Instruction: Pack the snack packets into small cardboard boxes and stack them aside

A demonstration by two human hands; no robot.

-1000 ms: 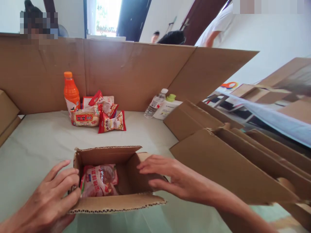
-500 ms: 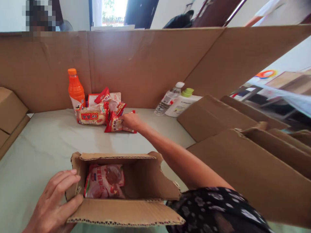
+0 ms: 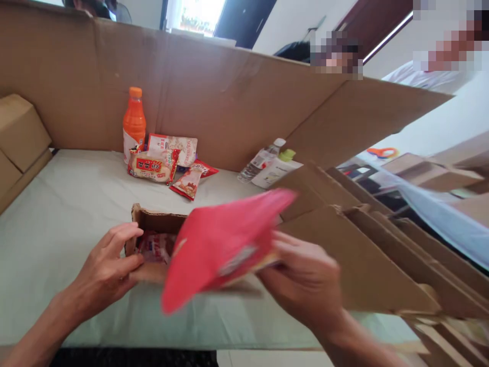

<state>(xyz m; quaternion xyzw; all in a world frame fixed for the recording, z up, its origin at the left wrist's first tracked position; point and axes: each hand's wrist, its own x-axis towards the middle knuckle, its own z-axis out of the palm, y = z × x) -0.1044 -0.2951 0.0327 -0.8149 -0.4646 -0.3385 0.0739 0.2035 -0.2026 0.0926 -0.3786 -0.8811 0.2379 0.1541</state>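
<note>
right hand [image 3: 305, 275]: closed on red packet [image 3: 221, 244], held over box [image 3: 153, 224]
left hand [image 3: 107, 265]: box edge gripped
done: one packet [image 3: 155, 247] inside
left: snacks [image 3: 168, 163] on surface [image 3: 57, 204]

Pale green table [image 3: 57, 214] carrying an open cardboard box [image 3: 153, 224] near the front, orange bottle [image 3: 134, 122] and snack packets [image 3: 168, 163] sitting at the back, clear bottle [image 3: 262, 159] lying alongside, flattened cartons [image 3: 344, 244] leaning at right.
</note>
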